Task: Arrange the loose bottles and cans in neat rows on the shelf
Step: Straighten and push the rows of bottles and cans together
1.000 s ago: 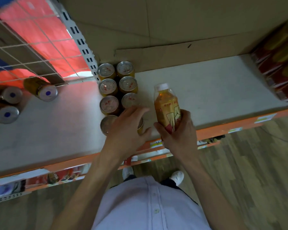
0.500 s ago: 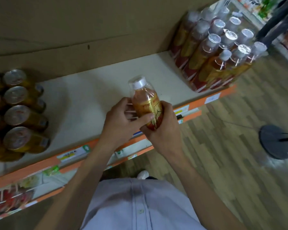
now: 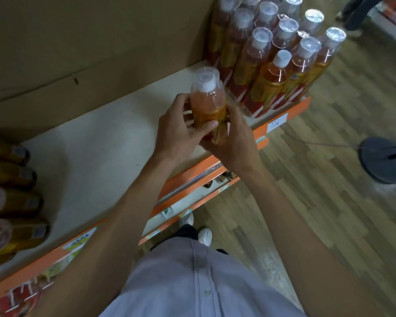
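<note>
An orange drink bottle (image 3: pixel 208 104) with a white cap is held upright above the front of the white shelf (image 3: pixel 105 152). My left hand (image 3: pixel 181 129) grips its left side, thumb across the label. My right hand (image 3: pixel 232 143) wraps its lower right side from below. Just to the right stands a block of several matching bottles (image 3: pixel 277 56) in rows at the shelf's right end. At the far left stand several gold cans (image 3: pixel 12 202) in a row.
Brown cardboard (image 3: pixel 89 42) backs the shelf. An orange shelf edge (image 3: pixel 281 117) with price tags runs along the front. A dark round stand base (image 3: pixel 384 160) sits on the wooden floor at right. Another person's legs (image 3: pixel 354 14) are at the top right.
My view and both hands have shifted right along the shelf. My left hand left the cans and joined the right on the bottle, which now is close to the row of bottles.
</note>
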Demonstrator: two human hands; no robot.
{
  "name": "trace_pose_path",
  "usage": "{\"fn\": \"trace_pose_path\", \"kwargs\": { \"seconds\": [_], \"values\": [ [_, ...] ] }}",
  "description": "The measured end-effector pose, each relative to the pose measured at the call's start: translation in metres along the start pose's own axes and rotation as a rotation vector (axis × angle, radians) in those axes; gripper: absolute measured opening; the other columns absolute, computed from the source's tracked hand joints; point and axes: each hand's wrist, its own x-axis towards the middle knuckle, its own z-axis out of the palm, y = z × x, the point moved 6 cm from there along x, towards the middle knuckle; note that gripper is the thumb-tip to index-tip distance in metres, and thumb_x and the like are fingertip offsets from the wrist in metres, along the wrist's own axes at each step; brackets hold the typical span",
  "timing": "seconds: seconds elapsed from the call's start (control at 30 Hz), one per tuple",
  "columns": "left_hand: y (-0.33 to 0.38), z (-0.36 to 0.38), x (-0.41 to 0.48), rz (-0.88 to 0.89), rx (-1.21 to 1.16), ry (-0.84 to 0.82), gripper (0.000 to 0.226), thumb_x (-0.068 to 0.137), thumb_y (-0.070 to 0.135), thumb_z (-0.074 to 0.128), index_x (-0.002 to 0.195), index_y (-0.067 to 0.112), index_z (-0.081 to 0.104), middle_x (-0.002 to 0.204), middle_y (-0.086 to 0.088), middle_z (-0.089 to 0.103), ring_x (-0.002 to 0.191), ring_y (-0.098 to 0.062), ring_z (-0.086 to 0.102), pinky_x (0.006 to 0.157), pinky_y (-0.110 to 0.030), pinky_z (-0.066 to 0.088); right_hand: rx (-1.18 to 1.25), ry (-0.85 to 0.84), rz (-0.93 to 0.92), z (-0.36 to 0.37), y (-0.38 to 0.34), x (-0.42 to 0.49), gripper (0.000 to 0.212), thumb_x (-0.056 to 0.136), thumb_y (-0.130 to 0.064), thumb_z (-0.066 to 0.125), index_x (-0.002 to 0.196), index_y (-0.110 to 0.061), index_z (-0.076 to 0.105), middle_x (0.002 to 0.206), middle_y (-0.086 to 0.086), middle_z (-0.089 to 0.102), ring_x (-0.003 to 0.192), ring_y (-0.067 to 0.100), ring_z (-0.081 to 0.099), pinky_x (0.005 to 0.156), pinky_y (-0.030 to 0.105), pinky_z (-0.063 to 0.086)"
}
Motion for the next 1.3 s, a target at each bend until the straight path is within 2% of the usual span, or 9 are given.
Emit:
{"fn": "trace_pose_path", "kwargs": {
  "seconds": [0.1,0.2,0.33,0.47,0.73,0.93,1.03,1.13,1.3],
  "values": [
    [-0.022,0.0,0.007,0.003,-0.064,0.035,0.069,0.077,0.025,0.083,0.136,0.016,0.048,0.138,-0.004,0.058,0.124,-0.015,0.058,0.095,-0.033,0.055,-0.046,-0.107,0.04,0.006,0.017,0.008,0.092,0.07,-0.044,0.087,0.144,-0.02,0.038,0.142,0.003,0.049,0.123,0.019,0.055,0.097,0.042,0.053],
    [-0.04,-0.003,0.016,0.009,-0.1,0.045,0.072,0.078,0.024,0.083,0.139,0.015,0.046,0.139,-0.004,0.057,0.126,-0.017,0.058,0.099,-0.04,0.054,-0.072,-0.175,0.103,0.01,0.03,0.009,0.088,0.078,-0.034,0.084,0.148,-0.018,0.034,0.147,0.008,0.047,0.126,0.021,0.055,0.099,0.042,0.052],
    [-0.046,-0.001,0.03,0.102,-0.022,0.014,0.071,0.082,0.026,0.08,0.142,0.013,0.044,0.141,-0.001,0.056,0.127,-0.011,0.055,0.103,-0.032,0.05,-0.114,-0.162,0.122,0.014,0.043,0.009,0.079,0.083,-0.028,0.08,0.147,-0.016,0.036,0.143,0.011,0.05,0.124,0.024,0.057,0.097,0.044,0.053],
    [-0.054,-0.001,0.051,0.142,-0.008,-0.025,0.073,0.084,0.034,0.076,0.144,0.013,0.042,0.14,0.003,0.054,0.126,-0.007,0.054,0.101,-0.027,0.05,-0.104,-0.148,0.15,0.021,0.051,0.008,0.072,0.085,-0.027,0.078,0.145,-0.017,0.039,0.142,0.008,0.051,0.123,0.021,0.057,0.096,0.037,0.051],
    [-0.057,0.005,0.059,0.154,-0.009,-0.049,0.072,0.088,0.028,0.072,0.148,0.006,0.037,0.146,-0.005,0.049,0.134,-0.014,0.048,0.106,-0.037,0.048,-0.026,-0.238,0.223,0.022,0.061,0.03,0.067,0.089,-0.03,0.074,0.145,-0.02,0.039,0.143,0.001,0.051,0.124,0.014,0.054,0.097,0.04,0.052],
    [-0.07,0.024,0.05,-0.118,-0.009,0.116,0.06,0.079,0.022,0.08,0.133,0.023,0.053,0.13,0.011,0.059,0.119,0.002,0.055,0.095,-0.023,0.052,-0.042,-0.381,0.156,0.021,0.062,0.065,0.071,0.09,-0.03,0.073,0.149,-0.022,0.034,0.147,0.0,0.046,0.127,0.016,0.051,0.102,0.044,0.049],
    [-0.074,0.032,0.065,-0.136,0.014,0.128,0.056,0.08,0.026,0.079,0.128,0.026,0.052,0.127,0.008,0.058,0.115,0.005,0.055,0.091,-0.017,0.051,-0.067,-0.426,0.142,0.021,0.069,0.075,0.07,0.091,-0.031,0.071,0.15,-0.02,0.033,0.149,0.003,0.043,0.127,0.02,0.052,0.104,0.043,0.048],
    [-0.072,0.038,0.092,-0.133,0.041,0.168,0.055,0.084,0.02,0.077,0.131,0.017,0.05,0.127,0.003,0.055,0.113,0.013,0.052,0.089,-0.008,0.046,-0.091,-0.465,0.138,0.021,0.075,0.085,0.071,0.092,-0.035,0.069,0.151,-0.022,0.032,0.15,0.003,0.041,0.125,0.022,0.054,0.101,0.039,0.05],
    [-0.074,0.041,0.144,-0.1,0.071,0.201,0.067,0.087,0.026,0.074,0.142,0.009,0.042,0.137,-0.004,0.053,0.122,-0.003,0.052,0.096,-0.017,0.049,-0.18,-0.471,0.06,0.022,0.077,0.112,0.069,0.092,-0.039,0.068,0.149,-0.023,0.034,0.151,0.003,0.04,0.133,0.025,0.047,0.108,0.039,0.045]
  ]
}}
